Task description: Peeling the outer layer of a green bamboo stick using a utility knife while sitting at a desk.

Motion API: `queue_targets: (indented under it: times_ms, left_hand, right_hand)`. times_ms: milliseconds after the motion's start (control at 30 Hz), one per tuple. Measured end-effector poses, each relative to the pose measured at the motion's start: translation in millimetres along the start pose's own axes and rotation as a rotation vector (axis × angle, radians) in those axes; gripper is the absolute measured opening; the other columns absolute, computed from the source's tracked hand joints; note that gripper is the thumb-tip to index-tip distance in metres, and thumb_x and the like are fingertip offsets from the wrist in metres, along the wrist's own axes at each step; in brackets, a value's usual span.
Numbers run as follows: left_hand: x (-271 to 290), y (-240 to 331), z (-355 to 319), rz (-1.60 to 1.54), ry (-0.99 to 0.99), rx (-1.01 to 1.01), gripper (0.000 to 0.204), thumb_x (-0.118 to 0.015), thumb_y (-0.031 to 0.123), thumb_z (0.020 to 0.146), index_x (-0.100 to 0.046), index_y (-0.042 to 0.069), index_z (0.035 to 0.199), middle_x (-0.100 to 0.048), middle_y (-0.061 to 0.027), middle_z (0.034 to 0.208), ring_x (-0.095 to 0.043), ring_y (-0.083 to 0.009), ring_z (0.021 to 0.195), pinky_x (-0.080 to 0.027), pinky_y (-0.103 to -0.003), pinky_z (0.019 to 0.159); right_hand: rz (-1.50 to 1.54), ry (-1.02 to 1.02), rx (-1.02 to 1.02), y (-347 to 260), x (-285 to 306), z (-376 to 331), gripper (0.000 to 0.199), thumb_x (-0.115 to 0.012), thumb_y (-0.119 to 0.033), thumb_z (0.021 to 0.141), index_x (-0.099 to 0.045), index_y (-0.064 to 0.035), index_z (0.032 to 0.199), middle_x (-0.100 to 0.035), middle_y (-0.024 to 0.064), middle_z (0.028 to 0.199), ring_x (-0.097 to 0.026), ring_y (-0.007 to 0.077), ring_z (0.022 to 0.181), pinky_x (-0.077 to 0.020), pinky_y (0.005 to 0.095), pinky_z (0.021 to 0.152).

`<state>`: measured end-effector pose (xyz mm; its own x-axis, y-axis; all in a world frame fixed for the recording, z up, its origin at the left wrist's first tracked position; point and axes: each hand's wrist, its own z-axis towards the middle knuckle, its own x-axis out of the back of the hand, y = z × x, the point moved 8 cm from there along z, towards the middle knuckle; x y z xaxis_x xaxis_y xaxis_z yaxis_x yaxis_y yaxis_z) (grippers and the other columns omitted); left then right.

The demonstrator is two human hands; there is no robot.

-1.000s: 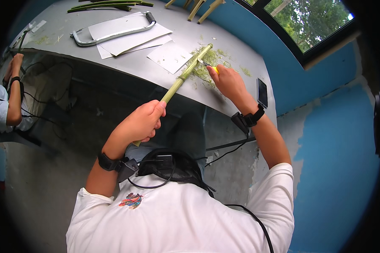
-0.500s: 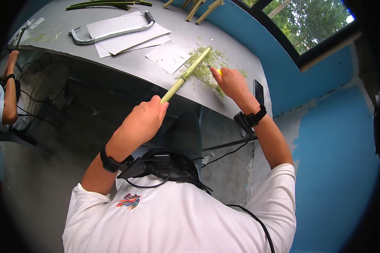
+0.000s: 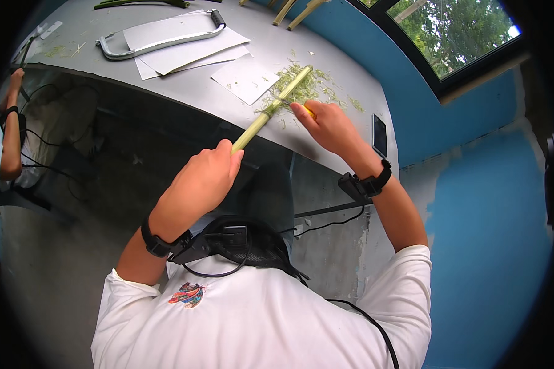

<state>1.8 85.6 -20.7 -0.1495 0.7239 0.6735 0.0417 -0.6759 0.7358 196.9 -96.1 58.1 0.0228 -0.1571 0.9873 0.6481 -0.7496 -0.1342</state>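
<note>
My left hand [image 3: 206, 175] is closed round the near end of a pale green bamboo stick [image 3: 250, 132]. The stick slants away from me, its far part over the grey table among green shavings [image 3: 314, 89]. In my closed right hand [image 3: 329, 126] is a yellow-handled knife [image 3: 309, 113], most of the handle hidden by the fingers. Its blade meets the stick about halfway along, near a darker joint where some shavings cling.
On the table [image 3: 184, 95] lie a hacksaw [image 3: 160, 46] on white sheets, a loose paper [image 3: 245, 80] and a phone [image 3: 380, 135] at the right edge. Dark green stalks [image 3: 141, 3] lie at the back; peeled sticks [image 3: 305, 13] lean there. A co-worker's arm [image 3: 12, 135] shows far left.
My right hand has drawn the knife nearer and to the left, so its blade now touches the stick. My left hand holds the stick almost in place.
</note>
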Motion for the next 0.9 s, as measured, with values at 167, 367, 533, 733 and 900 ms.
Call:
queue_targets:
  times_ms: [167,367,533,733,900]
  left_hand:
    - [-7.3,0.1,8.1,-0.018,0.030,-0.050,0.040,-0.055,0.032,0.121,-0.054,-0.001,0.098,-0.063,-0.0302,0.075,-0.062,-0.0555,0.073,-0.049,-0.059,0.062]
    - [-4.8,-5.5,12.1,-0.045,0.013,-0.027,0.039,-0.055,0.031,0.121,-0.054,-0.001,0.098,-0.063,-0.0300,0.075,-0.061,-0.0559,0.072,-0.048,-0.059,0.062]
    - [-6.4,-1.3,13.2,-0.019,-0.026,-0.032,0.039,-0.055,0.031,0.121,-0.054,-0.001,0.099,-0.063,-0.0298,0.074,-0.060,-0.0562,0.071,-0.048,-0.058,0.061]
    - [-1.8,-5.3,14.7,-0.035,-0.028,-0.007,0.040,-0.054,0.032,0.121,-0.054,-0.001,0.098,-0.061,-0.0302,0.074,-0.059,-0.0556,0.071,-0.047,-0.058,0.062]
    - [-5.2,-6.2,19.9,-0.036,-0.037,-0.014,0.042,-0.053,0.033,0.122,-0.054,-0.001,0.098,-0.061,-0.0304,0.075,-0.058,-0.0558,0.072,-0.047,-0.057,0.063]
  right_hand:
    - [-0.075,-0.015,0.013,-0.3,-8.5,4.1,0.071,-0.056,-0.062,0.114,-0.071,0.0001,0.082,-0.068,0.0278,0.071,-0.069,0.0502,0.074,-0.0548,0.0589,0.073]
    - [-0.022,0.032,0.133,-32.4,-8.2,-8.8,0.069,-0.055,-0.059,0.116,-0.065,-0.0006,0.082,-0.065,0.0267,0.070,-0.064,0.0495,0.069,-0.0491,0.0582,0.067]
    - [-0.195,0.138,-0.085,47.3,3.4,22.3,0.073,-0.051,-0.061,0.117,-0.068,0.0010,0.082,-0.068,0.0281,0.074,-0.069,0.0515,0.077,-0.0540,0.0601,0.074]
    - [0.037,-0.040,0.014,11.0,-11.6,11.4,0.074,-0.050,-0.062,0.117,-0.067,0.0021,0.085,-0.067,0.0284,0.075,-0.064,0.0512,0.074,-0.0509,0.0589,0.072]
    - [-0.183,0.093,-0.024,20.3,-3.0,19.7,0.073,-0.051,-0.062,0.117,-0.069,0.0017,0.085,-0.069,0.0293,0.076,-0.068,0.0528,0.078,-0.0537,0.0610,0.075]
